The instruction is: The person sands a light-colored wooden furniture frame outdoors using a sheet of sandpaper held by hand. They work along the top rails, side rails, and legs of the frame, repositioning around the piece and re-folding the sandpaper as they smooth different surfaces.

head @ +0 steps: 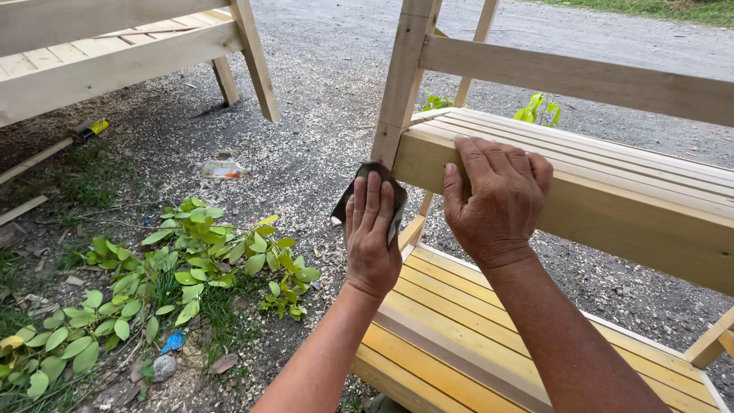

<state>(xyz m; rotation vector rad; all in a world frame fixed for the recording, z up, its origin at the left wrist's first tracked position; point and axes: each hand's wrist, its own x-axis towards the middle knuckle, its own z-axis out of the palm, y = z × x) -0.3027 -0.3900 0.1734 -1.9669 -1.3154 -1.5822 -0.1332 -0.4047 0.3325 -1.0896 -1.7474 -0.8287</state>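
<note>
Two bare forearms are reaching up from the bottom edge of the view over the yellow-stained slatted lower shelf (pixel 459 321) of a pale wooden rack. The left hand (pixel 372 233) is lying flat, fingers straight and close together, pressing a dark, creased sheet of sandpaper (pixel 367 177) against the end of the upper shelf's front rail (pixel 612 206), right at the corner where that rail is meeting the upright wooden post (pixel 404 76). The sheet is curling out past the fingertips and below the palm's left side. Just beside it, the right hand (pixel 495 200) is resting palm-down over the top front edge of the same rail, fingers bent over the edge onto the upper slats (pixel 596 149), gripping the wood and nothing else; the wrist is angling down toward the lower right.

Left of the rack, a leafy green plant (pixel 191 260) is spreading over gravel ground (pixel 321 92) sprinkled with sawdust. Farther off, at the top left, another unfinished pale wooden frame (pixel 115 53) is standing on slanted legs.
</note>
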